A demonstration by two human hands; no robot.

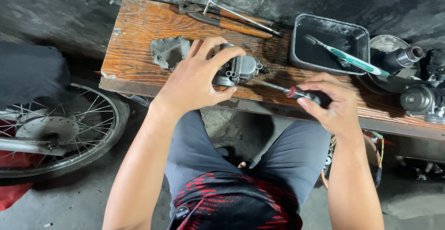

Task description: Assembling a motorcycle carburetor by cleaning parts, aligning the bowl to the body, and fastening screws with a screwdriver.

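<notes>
Bench [139,68] first: a worn wooden plank, orange-brown and stained dark with grease toward the right, running across the room in front of the seated person. Beside it on the left a spoked wheel [55,130] stands on the concrete floor. A black tray [301,37] sits on the plank's far right part, with a green and white toothbrush [352,59] lying across it, bristles toward the left. Right of the tray are some grey engine parts [415,98]. Pliers [222,21] with brown handles lie at the back edge, a T-shaped metal tool over them, and a grey rag [169,51] lies flat near the middle.

Carburetor [241,69]: a small grey cast-metal body, dull and grimy, with a rounded bowl and a short brass-looking nub sticking out to the right. It rests on the plank, just right of the rag. The left hand [197,84] is clamped over its left side, fingers spread across the top. The right hand [336,105] is closed round the black and red handle of a screwdriver [278,87], whose thin shaft points left to the carburetor's lower right side.
</notes>
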